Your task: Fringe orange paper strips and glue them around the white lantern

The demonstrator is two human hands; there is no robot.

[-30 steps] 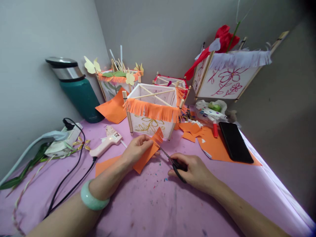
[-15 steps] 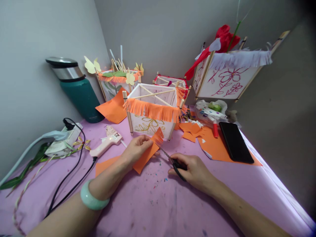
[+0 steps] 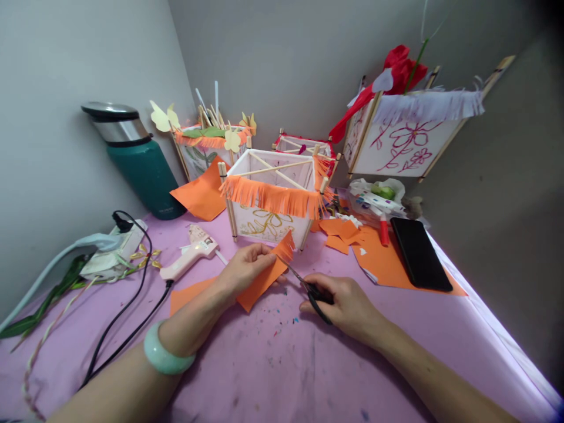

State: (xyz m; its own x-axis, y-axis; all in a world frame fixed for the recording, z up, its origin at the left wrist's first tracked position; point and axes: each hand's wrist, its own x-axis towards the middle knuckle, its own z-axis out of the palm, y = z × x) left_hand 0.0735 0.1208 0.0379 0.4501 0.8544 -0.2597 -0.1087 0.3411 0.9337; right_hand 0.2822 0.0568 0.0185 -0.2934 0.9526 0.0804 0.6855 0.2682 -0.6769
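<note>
My left hand (image 3: 247, 264) pinches a strip of orange paper (image 3: 261, 289) whose upper end is cut into a thin fringe. In my right hand (image 3: 348, 302) is a pair of black-handled scissors (image 3: 318, 299), its blades at the right edge of the strip, just below the fringed part. Directly behind my hands stands a white box lantern (image 3: 304, 226) framed with wooden sticks; an orange paper fringe (image 3: 273, 197) runs along its upper front edge, and a yellow flower is drawn on its front.
A pink glue gun (image 3: 189, 258) and its black cord lie left, near a white power strip (image 3: 114, 249) and a teal bottle (image 3: 145, 176). Orange scraps (image 3: 339, 232), a phone (image 3: 420, 254) and a red marker (image 3: 384, 231) lie right. Another lantern (image 3: 405, 138) hangs at upper right.
The fringed end of the orange strip has shifted slightly right and down against the scissor blades. Both hands stay in nearly the same place.
</note>
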